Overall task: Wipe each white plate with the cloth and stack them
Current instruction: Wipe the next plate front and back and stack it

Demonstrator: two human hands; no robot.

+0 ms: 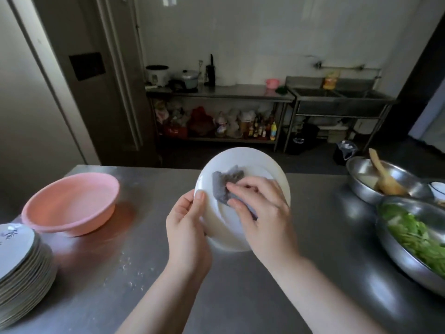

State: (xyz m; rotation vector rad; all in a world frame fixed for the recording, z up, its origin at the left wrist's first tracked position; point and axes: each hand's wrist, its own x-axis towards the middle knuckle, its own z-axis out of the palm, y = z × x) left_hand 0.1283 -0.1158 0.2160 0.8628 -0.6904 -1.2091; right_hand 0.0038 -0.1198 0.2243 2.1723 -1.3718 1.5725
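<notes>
One steel counter (240, 297) carries everything in reach. On its left stands a pink plastic basin (72, 201), and at the near-left corner a tall stack of plates (21, 266), the top one bearing dark markings. On the right sit a steel bowl of green leaves (414, 237) and, behind it, a steel bowl with a wooden spatula (385, 179).

At the centre, lifted off the counter and tilted toward the camera, is a white plate (255, 162). The left hand (187, 227) grips its near-left rim, thumb over the face and fingers hidden behind. The right hand (262, 213) presses a crumpled grey cloth (226, 182) against the plate's face, fingers curled down over it.

Wiping is under way. To do it well, the cloth should probably sweep in circles from the centre out to the rim, the left hand turning the plate so no arc is missed, including the patch under the thumb. A firm rim grip matters, since a damp plate could slip. The back likely wants a pass before stacking.
</notes>
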